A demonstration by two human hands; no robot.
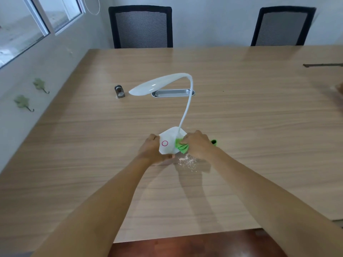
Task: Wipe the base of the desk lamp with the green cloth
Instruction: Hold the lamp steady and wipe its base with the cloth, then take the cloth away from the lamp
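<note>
A white desk lamp stands mid-table; its curved neck [186,108] rises from a flat white base [169,138] marked with a pink ring. My left hand [151,148] grips the base's left and front edge. My right hand [196,143] is closed on a folded green cloth [181,147], which it presses against the right side of the base. A bit of green cloth also sticks out behind my right wrist. White crumbs or powder [187,162] lie on the table just in front of the base.
The wooden table [241,117] has a silver cable slot [173,93] behind the lamp head and a small metal cylinder [119,91] to its left. Two black mesh chairs [141,26] stand at the far edge. A wall with hooks [39,85] runs along the left.
</note>
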